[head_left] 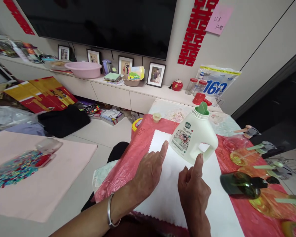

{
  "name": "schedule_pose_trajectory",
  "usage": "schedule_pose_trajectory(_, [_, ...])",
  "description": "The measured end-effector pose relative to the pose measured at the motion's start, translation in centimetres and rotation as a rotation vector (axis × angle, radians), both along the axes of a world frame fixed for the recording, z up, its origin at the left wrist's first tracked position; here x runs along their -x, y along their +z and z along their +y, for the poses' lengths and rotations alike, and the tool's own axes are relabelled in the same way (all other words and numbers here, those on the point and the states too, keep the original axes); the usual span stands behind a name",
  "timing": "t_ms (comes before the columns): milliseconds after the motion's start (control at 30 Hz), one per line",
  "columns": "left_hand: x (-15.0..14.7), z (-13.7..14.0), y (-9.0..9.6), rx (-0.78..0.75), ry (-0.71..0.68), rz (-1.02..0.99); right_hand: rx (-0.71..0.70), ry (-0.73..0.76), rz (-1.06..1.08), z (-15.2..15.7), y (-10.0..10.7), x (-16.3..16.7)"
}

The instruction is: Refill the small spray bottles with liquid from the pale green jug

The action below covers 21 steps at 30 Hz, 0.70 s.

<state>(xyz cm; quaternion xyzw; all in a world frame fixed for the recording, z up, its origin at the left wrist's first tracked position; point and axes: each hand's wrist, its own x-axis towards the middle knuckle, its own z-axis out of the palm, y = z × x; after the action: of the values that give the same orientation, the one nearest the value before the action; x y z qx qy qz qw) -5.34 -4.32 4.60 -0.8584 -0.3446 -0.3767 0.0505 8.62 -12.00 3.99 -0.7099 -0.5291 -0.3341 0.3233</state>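
One pale-green jug stands upright just ahead of both hands, long axis vertical, on a white mat over a red-covered tabletop. Its handle lies ahead of the right hand, whose fingertip overlaps the base; contact cannot be told. The left hand points toward the label. Both hands grasp nothing, index fingers extended, others curled. Right of the right hand lies a dark bottle.
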Motion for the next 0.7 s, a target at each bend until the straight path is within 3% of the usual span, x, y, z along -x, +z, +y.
schedule_pose_trajectory(367, [-0.76,-1.00,-0.19,0.082,-0.035,0.098,0.053,0.001,0.045,-0.34,-0.60,0.36])
schedule_pose_trajectory(700, [-0.76,-0.94,-0.26,0.060,-0.015,0.107,0.062,0.004,0.052,-0.12,-0.66,0.42])
